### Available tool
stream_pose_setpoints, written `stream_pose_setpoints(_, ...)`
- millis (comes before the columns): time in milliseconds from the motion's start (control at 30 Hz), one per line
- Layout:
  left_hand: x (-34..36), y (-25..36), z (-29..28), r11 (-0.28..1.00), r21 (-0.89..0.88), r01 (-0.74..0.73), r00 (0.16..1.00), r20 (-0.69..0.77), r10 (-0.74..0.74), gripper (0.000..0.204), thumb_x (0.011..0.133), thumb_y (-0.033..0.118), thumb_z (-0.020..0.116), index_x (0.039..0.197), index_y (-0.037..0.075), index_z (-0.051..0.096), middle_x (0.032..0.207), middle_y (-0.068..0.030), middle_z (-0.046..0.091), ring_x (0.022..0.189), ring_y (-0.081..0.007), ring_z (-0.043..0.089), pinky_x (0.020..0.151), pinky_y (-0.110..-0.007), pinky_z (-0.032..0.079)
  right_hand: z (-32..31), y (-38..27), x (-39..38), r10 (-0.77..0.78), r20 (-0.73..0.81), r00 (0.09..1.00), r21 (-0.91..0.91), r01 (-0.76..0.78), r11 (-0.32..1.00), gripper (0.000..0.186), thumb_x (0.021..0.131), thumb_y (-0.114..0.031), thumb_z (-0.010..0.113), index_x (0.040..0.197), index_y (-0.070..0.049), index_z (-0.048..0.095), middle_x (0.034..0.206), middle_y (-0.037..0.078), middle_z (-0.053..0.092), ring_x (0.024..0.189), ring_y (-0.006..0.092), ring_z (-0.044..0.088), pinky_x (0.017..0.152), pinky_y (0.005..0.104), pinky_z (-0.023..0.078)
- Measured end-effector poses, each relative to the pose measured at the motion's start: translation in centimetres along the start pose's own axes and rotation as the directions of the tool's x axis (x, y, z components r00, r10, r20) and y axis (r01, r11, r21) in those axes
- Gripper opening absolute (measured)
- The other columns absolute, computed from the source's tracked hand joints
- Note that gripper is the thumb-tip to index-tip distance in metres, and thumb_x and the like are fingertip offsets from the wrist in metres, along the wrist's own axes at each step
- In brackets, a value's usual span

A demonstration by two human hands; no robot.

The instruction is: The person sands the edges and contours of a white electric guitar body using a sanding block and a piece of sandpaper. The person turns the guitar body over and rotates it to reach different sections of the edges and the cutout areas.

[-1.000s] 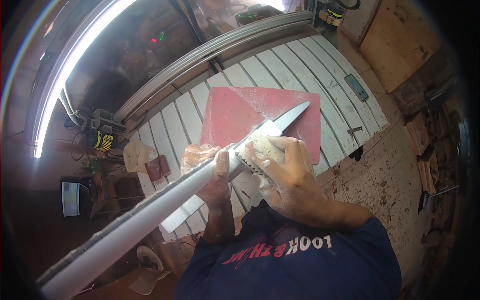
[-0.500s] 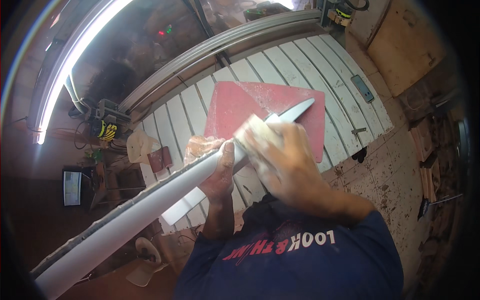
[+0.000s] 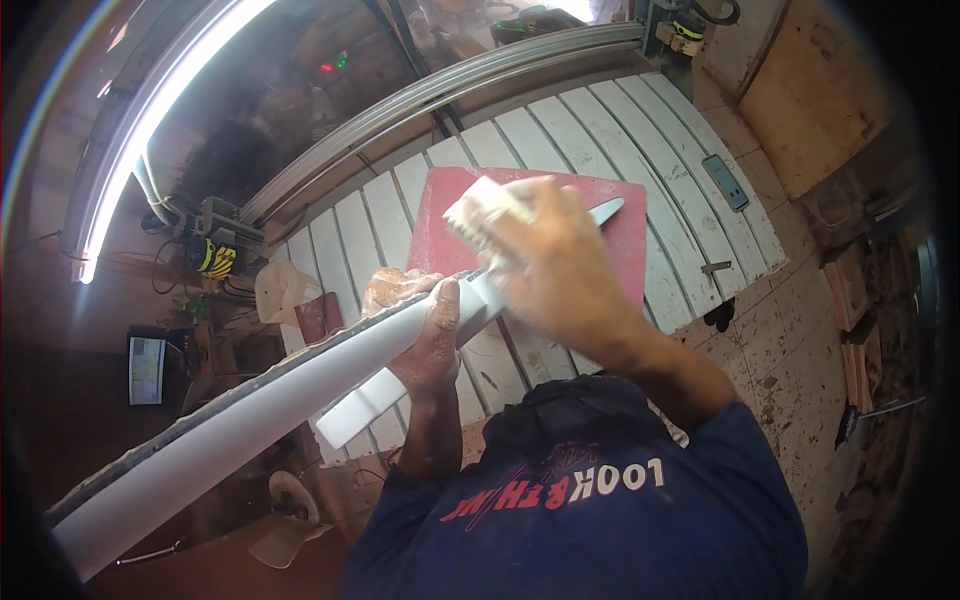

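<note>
A long white moulded piece with a rough dark edge runs from the lower left toward the middle. My left hand is closed around it near its far end, thumb on top; the hand is dusted white. A pale, tapered tip shows past my right hand, in line with the piece, with the stretch between partly covered. In my closed right hand is a cream-coloured block, slightly blurred, raised just above the far side of the piece. Beneath both hands lies a dusty red sheet.
The white slatted bench carries a phone-like grey device at right and a short white strip near its front edge. A metal rail spans the back. A cream cap sits at left, near a lit screen.
My right hand has moved the cream block up and slightly left, off the white piece. The piece and my left hand have shifted slightly left.
</note>
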State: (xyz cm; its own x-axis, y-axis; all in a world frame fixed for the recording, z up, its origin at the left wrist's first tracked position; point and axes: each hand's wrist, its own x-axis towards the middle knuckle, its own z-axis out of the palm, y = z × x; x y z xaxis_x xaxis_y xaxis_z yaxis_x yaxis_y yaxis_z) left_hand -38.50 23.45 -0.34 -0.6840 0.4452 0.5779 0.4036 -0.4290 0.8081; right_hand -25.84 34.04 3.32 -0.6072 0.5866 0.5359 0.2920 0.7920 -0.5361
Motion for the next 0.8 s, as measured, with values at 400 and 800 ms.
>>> stream_pose_setpoints(400,-0.1,-0.1,0.3,0.999,0.047,-0.009,1.000,0.002,0.009,0.017,0.080,-0.003,0.073,0.090,-0.001,0.059,0.087,-0.0102,0.056,0.079,-0.0191,0.055,0.077,-0.034,0.048,-2.2,0.1,-3.3,-0.023,0.082,0.996,-0.090,0.030,0.995,0.060,0.075,-0.010,0.077,0.133,-0.020,0.066,0.121,0.013,0.056,0.102,0.0296,0.055,0.085,0.0435,0.042)
stream_pose_setpoints(800,-0.6,0.8,0.4,0.997,0.069,0.040,0.999,-0.005,-0.040,0.020,0.079,0.001,0.070,0.089,0.004,0.053,0.084,-0.0059,0.048,0.079,-0.0156,0.047,0.083,-0.036,0.046,-4.1,2.0,-1.2,0.043,0.112,0.993,-0.131,-0.029,0.991,0.058,0.073,-0.008,0.078,0.129,-0.018,0.069,0.117,0.014,0.056,0.103,0.0315,0.054,0.084,0.0443,0.042)
